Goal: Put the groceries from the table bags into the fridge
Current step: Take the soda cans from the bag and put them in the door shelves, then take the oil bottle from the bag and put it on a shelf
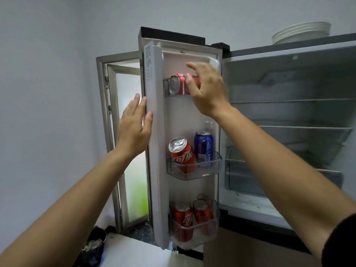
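Observation:
The fridge door (156, 151) stands open with three clear racks on its inner side. My left hand (135, 125) lies flat with straight fingers against the door's outer edge. My right hand (205, 89) is at the top rack (166, 87), fingers curled around a red cola can (178, 84) that lies on its side there. In the middle rack (194, 170) a red cola can (182, 155) leans beside an upright blue can (204, 148). The bottom rack (194, 236) holds three red cans (183, 220).
The fridge interior (289, 132) to the right shows bare glass shelves and a clear drawer. White plates (300, 33) are stacked on top of the fridge. A window (125, 132) is behind the door. A dark bag (94, 245) sits on a white surface at lower left.

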Demonstrator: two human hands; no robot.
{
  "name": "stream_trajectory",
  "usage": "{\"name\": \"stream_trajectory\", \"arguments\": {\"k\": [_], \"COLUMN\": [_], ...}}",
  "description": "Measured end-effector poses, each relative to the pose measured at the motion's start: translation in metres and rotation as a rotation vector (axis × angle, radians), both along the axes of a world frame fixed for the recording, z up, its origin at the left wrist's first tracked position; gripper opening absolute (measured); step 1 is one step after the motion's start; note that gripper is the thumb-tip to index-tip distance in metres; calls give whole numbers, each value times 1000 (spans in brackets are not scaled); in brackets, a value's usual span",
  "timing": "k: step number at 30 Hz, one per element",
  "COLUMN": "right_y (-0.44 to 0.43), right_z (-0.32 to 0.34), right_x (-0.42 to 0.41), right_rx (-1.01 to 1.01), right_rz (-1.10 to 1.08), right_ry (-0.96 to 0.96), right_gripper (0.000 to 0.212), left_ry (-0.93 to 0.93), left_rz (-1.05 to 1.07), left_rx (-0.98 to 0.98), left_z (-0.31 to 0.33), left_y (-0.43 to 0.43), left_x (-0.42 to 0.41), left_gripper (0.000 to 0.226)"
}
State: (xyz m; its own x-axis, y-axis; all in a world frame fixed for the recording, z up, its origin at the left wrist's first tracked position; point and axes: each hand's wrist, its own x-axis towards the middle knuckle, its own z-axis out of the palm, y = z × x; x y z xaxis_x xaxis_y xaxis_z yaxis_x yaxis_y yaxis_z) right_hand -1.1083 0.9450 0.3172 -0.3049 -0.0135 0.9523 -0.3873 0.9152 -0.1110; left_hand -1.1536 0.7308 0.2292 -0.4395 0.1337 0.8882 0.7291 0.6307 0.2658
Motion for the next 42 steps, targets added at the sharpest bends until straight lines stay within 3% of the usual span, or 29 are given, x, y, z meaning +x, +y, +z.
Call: {"name": "stream_trajectory", "arguments": {"k": [3,6,10,19,26,37,42], "right_y": [-17,-62,-150,-378,-598,-871,-975], "right_z": [-49,-89,-139,-261,-322,-410,-449], "right_x": [2,0,-2,17,77,169,163], "right_rx": [11,-55,-153,148,170,531,662], "right_rz": [-47,12,178,399,542,897,1008], "right_ry": [145,172,23,-280,-538,-736,-836], "right_gripper": [56,64,70,71,71,58,50], "left_ry": [106,34,-58,-429,-599,-821,-995], "left_rz": [232,387,595,974,1138,1267,1336], "left_rx": [-55,-103,-202,-277,-230,-120,-70], "left_z": [-34,-70,-114,-188,-246,-337,-374], "left_y": [-36,-78,-155,-398,-586,-799,-885], "left_x": [23,46,78,190,312,430,445], "left_gripper": [55,57,59,69,72,72,55]}}
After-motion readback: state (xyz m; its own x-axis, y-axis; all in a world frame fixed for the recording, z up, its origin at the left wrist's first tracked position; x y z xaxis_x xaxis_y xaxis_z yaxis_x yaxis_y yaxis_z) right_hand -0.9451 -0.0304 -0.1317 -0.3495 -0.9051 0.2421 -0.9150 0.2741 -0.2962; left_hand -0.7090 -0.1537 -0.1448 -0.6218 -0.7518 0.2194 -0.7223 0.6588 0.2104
